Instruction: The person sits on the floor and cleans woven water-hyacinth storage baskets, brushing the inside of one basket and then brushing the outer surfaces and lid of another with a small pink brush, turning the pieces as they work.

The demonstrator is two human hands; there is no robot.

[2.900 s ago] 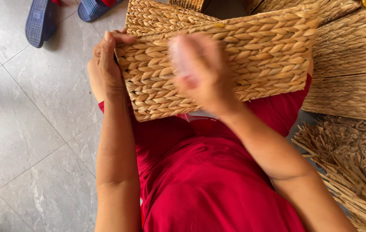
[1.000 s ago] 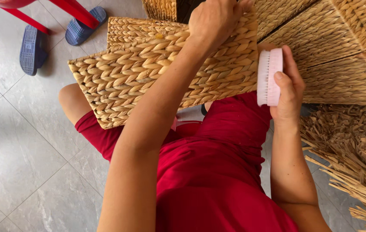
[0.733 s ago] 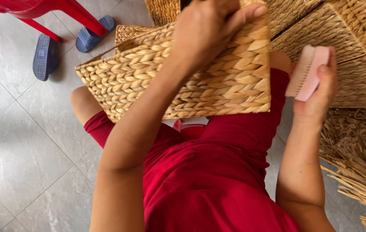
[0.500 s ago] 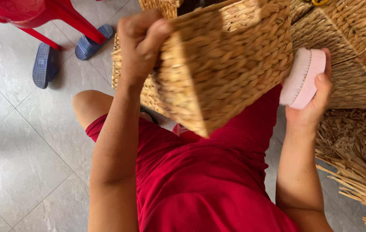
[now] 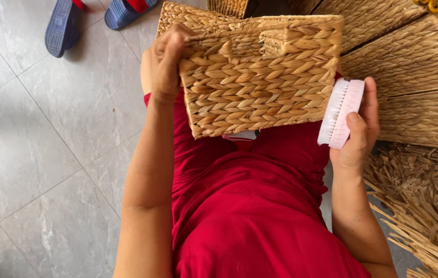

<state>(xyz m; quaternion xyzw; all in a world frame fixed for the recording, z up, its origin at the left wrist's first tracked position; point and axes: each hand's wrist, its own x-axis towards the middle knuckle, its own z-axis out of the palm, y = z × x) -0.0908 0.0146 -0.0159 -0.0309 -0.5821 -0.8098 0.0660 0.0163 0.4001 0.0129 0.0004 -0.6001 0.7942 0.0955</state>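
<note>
While my left hand (image 5: 161, 66) grips the woven basket (image 5: 263, 77) by its left edge — over my lap — my right hand (image 5: 359, 128) clasps a pink brush (image 5: 340, 112) just right of it; fingertips behind the basket are hidden.

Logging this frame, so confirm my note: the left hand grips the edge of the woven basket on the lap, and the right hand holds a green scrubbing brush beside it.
One detail is wrong: the brush is pink with white bristles, not green, as the head view shows. The rest stands: the left hand grips the edge of the woven basket on the lap, and the right hand holds the brush beside it.
</note>
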